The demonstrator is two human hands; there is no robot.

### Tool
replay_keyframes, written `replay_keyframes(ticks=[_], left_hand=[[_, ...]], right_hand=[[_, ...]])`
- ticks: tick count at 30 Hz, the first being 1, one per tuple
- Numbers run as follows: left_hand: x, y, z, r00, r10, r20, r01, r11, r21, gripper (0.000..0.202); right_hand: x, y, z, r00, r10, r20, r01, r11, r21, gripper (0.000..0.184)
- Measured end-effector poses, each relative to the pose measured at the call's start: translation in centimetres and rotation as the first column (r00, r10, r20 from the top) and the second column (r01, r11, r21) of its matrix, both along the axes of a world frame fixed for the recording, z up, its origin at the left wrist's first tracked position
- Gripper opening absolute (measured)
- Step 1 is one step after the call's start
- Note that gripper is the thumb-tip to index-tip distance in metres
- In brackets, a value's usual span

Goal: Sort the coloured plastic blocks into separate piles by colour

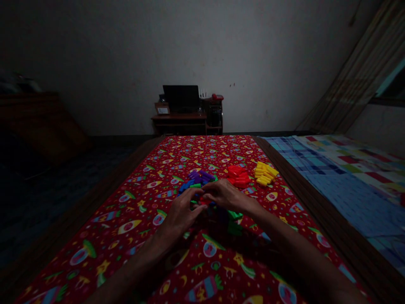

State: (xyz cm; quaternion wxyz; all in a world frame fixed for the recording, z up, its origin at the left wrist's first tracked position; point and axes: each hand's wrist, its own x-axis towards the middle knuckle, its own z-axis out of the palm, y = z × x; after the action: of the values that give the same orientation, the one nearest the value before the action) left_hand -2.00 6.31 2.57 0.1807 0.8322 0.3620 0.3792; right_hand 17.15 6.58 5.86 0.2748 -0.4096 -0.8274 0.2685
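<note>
L hand [182, 214]: fingers curled, tips pinching red-green pieces [203, 202] from the left.
R hand [226, 195]: fingers bent down, gripping same pieces from the right; tips of both hands meet.
Held pieces: low over tabletop [133, 202], centre, red patterned cloth; too dim to tell shape.
Green pieces [234, 221]: on cloth by R wrist.
Purple-blue pile [196, 179]: just beyond hands.
Red pile [238, 176]: right of purple-blue, near.
Yellow pile [265, 173]: further right, near tabletop edge.
Bed [332, 177]: checked sheet, beside tabletop on right.
Stand [183, 118]: at back wall w/ dark screen.
</note>
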Motion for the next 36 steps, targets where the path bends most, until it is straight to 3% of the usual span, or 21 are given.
replay_keyframes(ticks=[2, 4, 7, 8, 10, 13, 17, 23, 25, 29, 32, 36], left_hand=[[0.0, 0.0, -0.2, 1.000, 0.004, 0.031, -0.004, 1.000, 0.012, 0.027], [0.1, -0.3, -0.3, 1.000, -0.023, 0.008, 0.023, 0.998, 0.052, 0.025], [0.6, -1.6, -0.5, 0.987, -0.093, -0.133, 0.105, 0.991, 0.083, 0.021], [1.0, -2.1, -0.6, 0.973, -0.131, -0.191, 0.149, 0.985, 0.086, 0.023], [2.0, -3.4, -0.7, 0.925, -0.226, -0.306, 0.270, 0.957, 0.109, 0.028], [4.0, -4.8, -1.1, 0.818, -0.331, -0.471, 0.446, 0.881, 0.155, 0.036], [5.7, -5.1, -2.2, 0.755, -0.329, -0.566, 0.493, 0.855, 0.160, 0.038], [5.2, -4.3, -3.1, 0.801, -0.230, -0.553, 0.390, 0.901, 0.190, 0.030], [5.1, -4.2, -2.9, 0.797, -0.215, -0.565, 0.387, 0.900, 0.202, 0.032], [6.2, -3.3, -2.4, 0.809, -0.190, -0.556, 0.386, 0.885, 0.259, 0.047], [7.8, -2.1, -2.5, 0.824, -0.166, -0.542, 0.346, 0.904, 0.250, 0.046], [9.0, -1.0, -3.2, 0.841, -0.121, -0.527, 0.263, 0.943, 0.203, 0.040]], right_hand=[[1.2, 1.1, -0.4, 0.983, -0.186, -0.006, 0.186, 0.978, 0.097, 0.022], [3.8, 2.4, -0.6, 0.905, -0.426, -0.002, 0.416, 0.883, 0.216, 0.024], [8.1, 3.7, -1.1, 0.673, -0.727, 0.137, 0.638, 0.665, 0.388, 0.029], [9.2, 3.9, -1.4, 0.589, -0.782, 0.202, 0.667, 0.612, 0.425, 0.032], [10.5, 3.9, -2.1, 0.461, -0.830, 0.315, 0.689, 0.558, 0.462, 0.034], [10.4, 3.6, -2.8, 0.403, -0.794, 0.455, 0.682, 0.592, 0.428, 0.035], [9.4, 3.4, -2.4, 0.460, -0.699, 0.547, 0.617, 0.695, 0.369, 0.031], [9.1, 3.1, -1.4, 0.438, -0.749, 0.498, 0.643, 0.648, 0.408, 0.031], [9.0, 3.1, -1.7, 0.490, -0.750, 0.444, 0.629, 0.657, 0.414, 0.036], [8.8, 3.7, -3.7, 0.667, -0.647, 0.371, 0.481, 0.753, 0.449, 0.048], [9.0, 4.1, -5.9, 0.682, -0.608, 0.406, 0.433, 0.784, 0.445, 0.062], [8.9, 4.6, -8.0, 0.677, -0.637, 0.369, 0.473, 0.760, 0.446, 0.057]])
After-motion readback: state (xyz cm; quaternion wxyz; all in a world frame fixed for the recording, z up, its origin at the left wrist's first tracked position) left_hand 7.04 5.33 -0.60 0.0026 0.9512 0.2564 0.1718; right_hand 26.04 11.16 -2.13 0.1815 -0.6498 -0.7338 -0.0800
